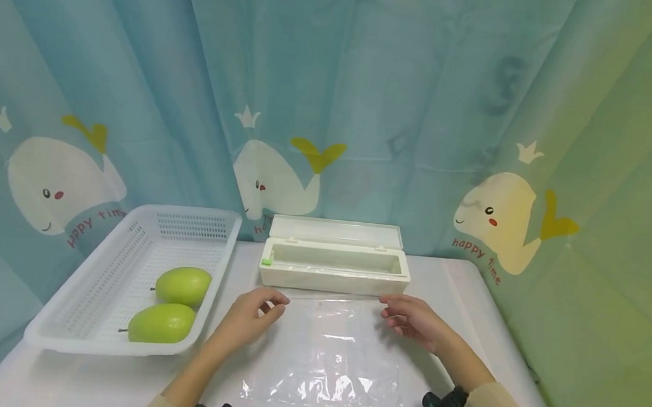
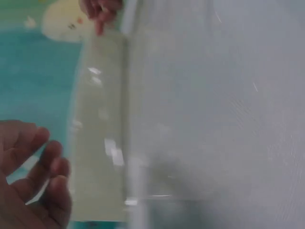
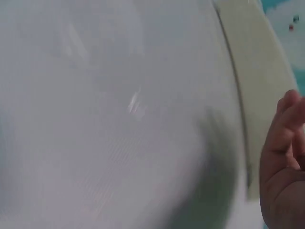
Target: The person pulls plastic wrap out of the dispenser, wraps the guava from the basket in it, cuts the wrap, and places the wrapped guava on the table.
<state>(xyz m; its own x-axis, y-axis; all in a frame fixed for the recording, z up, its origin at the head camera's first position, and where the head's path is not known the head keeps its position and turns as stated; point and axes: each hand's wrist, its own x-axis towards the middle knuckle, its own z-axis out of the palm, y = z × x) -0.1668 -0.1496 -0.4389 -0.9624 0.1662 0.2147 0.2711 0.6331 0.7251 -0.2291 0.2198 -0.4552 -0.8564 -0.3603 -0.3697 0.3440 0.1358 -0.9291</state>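
A sheet of clear plastic film [image 1: 327, 355] lies on the white table in front of a cling film dispenser box [image 1: 334, 282]. The box is long and cream-white, its lid [image 1: 336, 231] raised at the back and a small green slider [image 1: 266, 262] at its left end. My left hand [image 1: 252, 315] hovers by the film's far left corner, fingers loosely bent; in the left wrist view that hand [image 2: 38, 176] shows nothing between thumb and fingers. Near the far right corner is my right hand [image 1: 414, 320], its fingers relaxed beside the box front. The right wrist view shows this hand [image 3: 286, 152] partly cut off.
To the left stands a white plastic basket [image 1: 221, 272] holding two green fruits [image 1: 182, 286] with stems. A blue curtain [image 1: 367, 105] printed with whales hangs right behind the box, and a green curtain [image 1: 609, 299] borders the table's right side.
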